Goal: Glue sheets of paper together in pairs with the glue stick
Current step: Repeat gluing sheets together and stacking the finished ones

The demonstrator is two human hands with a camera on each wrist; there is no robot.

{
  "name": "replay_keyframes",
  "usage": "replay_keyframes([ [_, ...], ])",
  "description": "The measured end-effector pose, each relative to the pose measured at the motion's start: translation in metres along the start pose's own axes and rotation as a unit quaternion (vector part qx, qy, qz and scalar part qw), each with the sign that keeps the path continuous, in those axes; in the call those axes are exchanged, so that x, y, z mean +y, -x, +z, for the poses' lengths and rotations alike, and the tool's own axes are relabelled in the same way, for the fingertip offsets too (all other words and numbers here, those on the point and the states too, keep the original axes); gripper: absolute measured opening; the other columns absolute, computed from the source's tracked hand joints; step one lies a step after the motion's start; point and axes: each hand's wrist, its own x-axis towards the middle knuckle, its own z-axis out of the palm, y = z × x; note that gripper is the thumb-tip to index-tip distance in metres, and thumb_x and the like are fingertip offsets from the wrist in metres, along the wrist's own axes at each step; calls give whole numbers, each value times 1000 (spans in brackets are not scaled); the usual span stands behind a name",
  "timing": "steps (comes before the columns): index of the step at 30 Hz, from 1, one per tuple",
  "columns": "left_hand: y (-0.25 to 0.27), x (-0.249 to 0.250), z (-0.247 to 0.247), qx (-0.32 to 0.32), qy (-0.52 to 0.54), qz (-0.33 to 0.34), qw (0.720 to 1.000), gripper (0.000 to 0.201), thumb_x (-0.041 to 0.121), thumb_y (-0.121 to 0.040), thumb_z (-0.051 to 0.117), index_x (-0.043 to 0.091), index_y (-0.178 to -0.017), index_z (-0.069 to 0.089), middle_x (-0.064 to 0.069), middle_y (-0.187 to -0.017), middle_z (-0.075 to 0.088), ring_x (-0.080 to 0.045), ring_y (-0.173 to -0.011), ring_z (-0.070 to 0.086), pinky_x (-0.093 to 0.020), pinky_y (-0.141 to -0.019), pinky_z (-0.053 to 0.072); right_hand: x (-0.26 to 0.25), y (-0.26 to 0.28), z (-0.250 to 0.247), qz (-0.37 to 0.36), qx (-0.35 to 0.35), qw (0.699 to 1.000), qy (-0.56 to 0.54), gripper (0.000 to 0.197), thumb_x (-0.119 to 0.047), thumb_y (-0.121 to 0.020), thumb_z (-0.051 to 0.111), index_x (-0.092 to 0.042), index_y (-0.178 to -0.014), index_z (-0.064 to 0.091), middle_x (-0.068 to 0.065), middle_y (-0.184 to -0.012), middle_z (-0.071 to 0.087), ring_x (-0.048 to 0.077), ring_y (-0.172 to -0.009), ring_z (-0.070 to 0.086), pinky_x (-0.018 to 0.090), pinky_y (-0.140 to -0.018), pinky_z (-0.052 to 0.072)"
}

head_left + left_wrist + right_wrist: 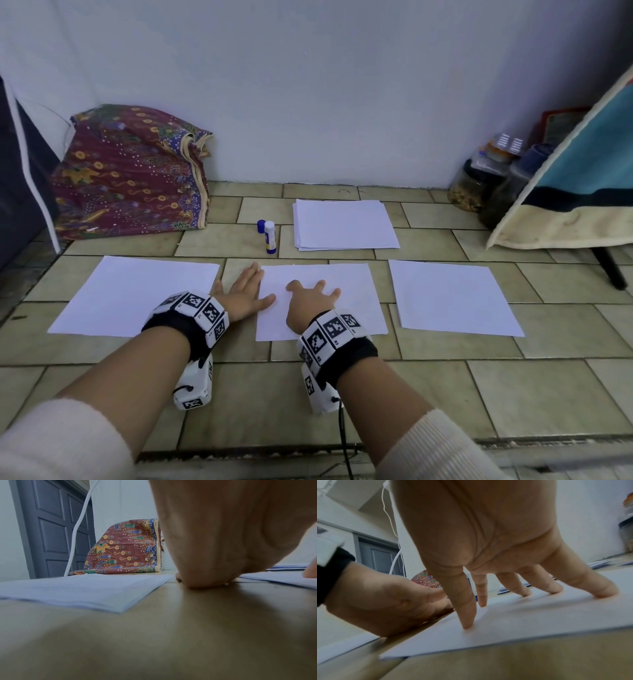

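Cream sleeves (pixel 61 442) and marker-covered wrist bands (pixel 191 313) fill the near edge of the head view, and beyond them we find both hands down on the tiled floor (pixel 513 394). We note the right hand (pixel 310 301) released and spread, fingertips (pixel 467 625) pressing on the middle sheet (pixel 349 298); the left hand (pixel 245 291) lies flat with straight fingers along that sheet's left edge, thumb on the paper, grasping nothing. Two more single-looking sheets lie to either side, the left sheet (pixel 137 294) just beside the left wrist and the right sheet (pixel 452 298) well apart from both hands. Farther back the paper stack (pixel 344 224) sits near the wall, with the glue stick (pixel 270 236) standing upright just left of it and its blue cap (pixel 261 226) off and touching it. We judge the step to be pressing or squaring a pair; whether the middle sheet is one layer or two, we cannot tell. Risks we record: fingertip pressure alone may leave unbonded patches or wrinkles; a sideways push from the left hand may skew the layers before the glue sets; the uncapped stick may dry, or topple if a reaching hand clips it; grit from the floor joints may be trapped under the paper. A patterned cloth bundle (pixel 133 174) and jars (pixel 479 185) stand clear of the work.
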Motion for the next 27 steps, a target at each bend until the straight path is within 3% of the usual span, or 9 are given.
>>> replay_keyframes([
  [2,1,-1,0,1,-4,0,1000,76,51,-99,32,18,-151,-13,6,-156,-27,-9,-146,-17,-49,-117,-7,0,-1,1,0,5,1000,-5,71,-11,-87,54,-33,-145,18,24,-153,14,41,-144,-1,65,-111,11],
  [8,9,3,3,-15,-98,14,995,113,62,-85,56,16,-148,-26,3,-150,-41,-14,-144,-24,-56,-116,-4,4,0,-3,6,-4,1000,-29,72,-21,-89,60,-35,-145,16,24,-154,5,45,-142,-2,65,-109,17],
  [14,7,9,-2,-28,-192,-10,981,110,69,-83,50,16,-150,-19,6,-156,-28,-25,-144,-25,-62,-115,5,-8,0,-10,15,-18,1000,12,78,-16,-88,58,-29,-147,9,28,-154,7,45,-143,3,67,-107,18],
  [17,7,12,-3,-18,-221,-14,975,110,69,-83,50,14,-151,-17,3,-158,-24,-25,-145,-24,-59,-115,5,-12,7,-17,-5,3,999,34,71,-16,-95,46,-24,-151,4,16,-158,0,45,-142,-6,73,-104,15],
  [19,6,13,-3,-16,-223,-15,975,112,70,-82,51,15,-151,-16,2,-159,-21,-25,-145,-22,-59,-115,6,-16,6,-19,-75,8,995,63,77,-17,-95,48,-22,-152,-3,4,-160,-4,37,-145,-9,71,-106,11],
  [21,5,12,-3,-10,-221,-13,975,114,73,-79,52,16,-152,-16,2,-159,-20,-24,-145,-21,-60,-115,7,-16,2,-22,-146,-3,986,78,91,-13,-88,62,-19,-152,-3,2,-159,4,27,-146,3,65,-110,14],
  [23,3,10,-2,-6,-229,-16,973,115,75,-78,50,16,-152,-15,2,-159,-21,-23,-146,-21,-60,-115,7,-10,-3,-26,-150,0,986,71,89,-13,-84,67,-17,-151,9,5,-154,25,26,-141,24,59,-112,18],
  [25,3,11,-2,-4,-241,-20,970,114,75,-79,49,14,-152,-14,1,-159,-21,-22,-146,-20,-59,-115,7,2,-9,-29,-134,12,988,71,89,-26,-80,73,-20,-148,17,6,-146,39,29,-134,38,56,-112,19],
  [27,4,12,-2,-2,-249,-20,968,113,75,-80,48,12,-152,-14,1,-159,-21,-22,-146,-20,-59,-115,6,18,-11,-31,-115,13,991,65,89,-43,-79,71,-23,-148,18,4,-144,43,29,-133,40,54,-114,15],
])
